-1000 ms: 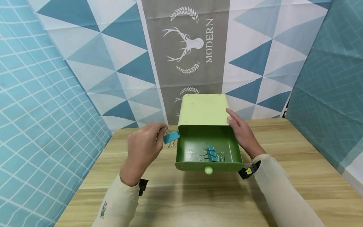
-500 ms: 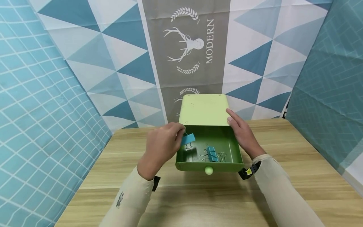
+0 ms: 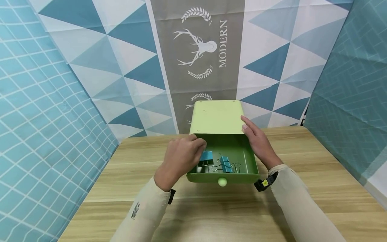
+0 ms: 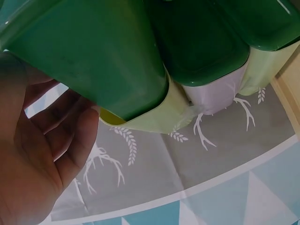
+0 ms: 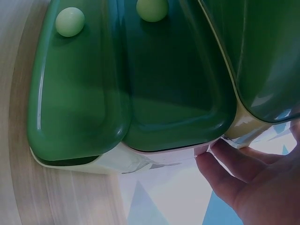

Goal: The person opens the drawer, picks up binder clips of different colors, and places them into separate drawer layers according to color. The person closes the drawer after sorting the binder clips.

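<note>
My left hand [image 3: 183, 155] pinches a blue binder clip [image 3: 207, 156] over the left side of a pulled-out green drawer [image 3: 205, 178]; the fingertips are hidden behind the knuckles. Another blue binder clip [image 3: 226, 164] with wire handles lies on the drawer floor near its front. The drawer belongs to a pale green cabinet [image 3: 217, 116]. Against that cabinet's right side and top edge rests my right hand [image 3: 260, 143]. In the right wrist view, the fingers [image 5: 220, 173] of this hand touch the side wall. From the left wrist, the drawer [image 4: 108, 61] hides the held clip.
Two lower drawers with round knobs [image 5: 70, 22] sit beneath the pulled-out one. The cabinet stands on a wooden table [image 3: 193, 215]. Behind hangs a patterned cloth [image 3: 199, 50], and blue-tiled sheets [image 3: 45, 117] flank the table.
My left hand has carried the binder clip rightward from outside the drawer, then lowered it inside. The right hand stays on the cabinet, and the drawer has not moved.
</note>
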A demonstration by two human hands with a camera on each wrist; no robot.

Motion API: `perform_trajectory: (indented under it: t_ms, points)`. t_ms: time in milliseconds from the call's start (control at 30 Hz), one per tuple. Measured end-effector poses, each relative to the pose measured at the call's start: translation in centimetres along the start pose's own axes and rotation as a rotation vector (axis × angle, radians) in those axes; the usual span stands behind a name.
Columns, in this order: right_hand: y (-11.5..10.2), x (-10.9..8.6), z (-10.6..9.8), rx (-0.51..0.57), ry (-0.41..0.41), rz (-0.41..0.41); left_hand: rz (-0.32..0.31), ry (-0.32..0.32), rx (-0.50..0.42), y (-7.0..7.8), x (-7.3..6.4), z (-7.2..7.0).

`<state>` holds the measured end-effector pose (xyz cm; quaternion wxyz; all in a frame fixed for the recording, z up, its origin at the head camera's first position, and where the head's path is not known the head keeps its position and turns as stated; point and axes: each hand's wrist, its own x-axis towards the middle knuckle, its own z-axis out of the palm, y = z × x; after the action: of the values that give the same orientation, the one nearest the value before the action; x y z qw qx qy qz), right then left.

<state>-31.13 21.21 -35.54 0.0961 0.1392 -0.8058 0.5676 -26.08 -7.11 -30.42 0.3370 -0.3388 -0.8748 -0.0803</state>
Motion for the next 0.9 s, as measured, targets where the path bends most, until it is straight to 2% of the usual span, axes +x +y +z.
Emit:
perform_trajectory:
  t_ms: [133,367,500,900]
  points:
    - [0.1,0.1,0.0,-0.015,0.01,-0.006,0.015,-0.018,-0.001,0.1,-0.3,-0.3]
    - [-0.1,0.1,0.0,-0.014,0.007,-0.01,0.002,-0.112,-0.06,0.5,-1.0,-0.9]
    - [0.0,0.0,0.0,-0.011,-0.001,0.0,0.001,-0.143,-0.055,0.7,-1.4,-1.2]
    - [-0.1,-0.1,0.2,-0.008,-0.002,0.013,0.018,-0.123,-0.073,1.0,-2.4,-1.7]
